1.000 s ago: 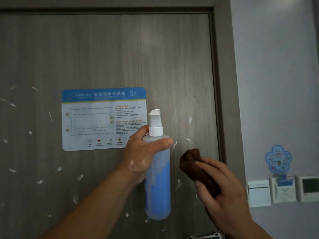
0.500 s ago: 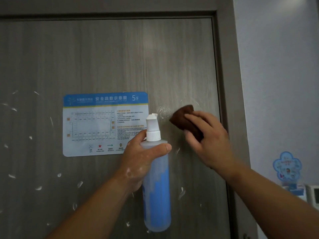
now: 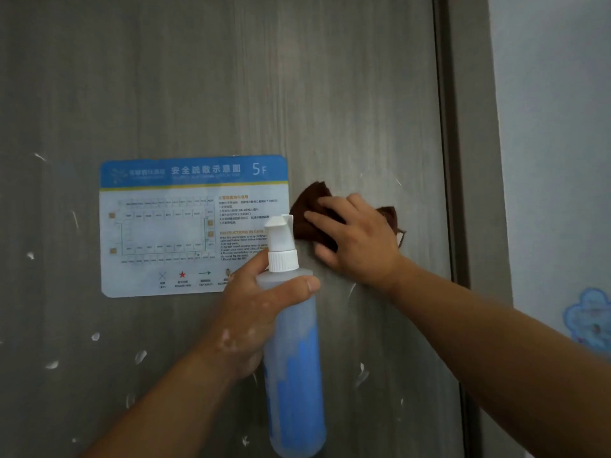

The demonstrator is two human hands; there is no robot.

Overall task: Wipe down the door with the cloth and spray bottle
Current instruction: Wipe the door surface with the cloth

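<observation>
grey wood-grain door fills most of the view, flecked with white specks, with a pale wall to its right. the left hand holds the spray bottle upright just below its neck, fingers and thumb wrapped round it. the right hand presses the brown cloth flat against the door, fingers spread and nearly straight, just right of the blue-and-white floor plan sign.

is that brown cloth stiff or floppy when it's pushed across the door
Probably floppy: the cloth bunches in folds under the right hand, with corners poking out both sides. Likely light, as flat fingers alone pin it to the door. It may drag rather than slide on the wood grain.
</observation>
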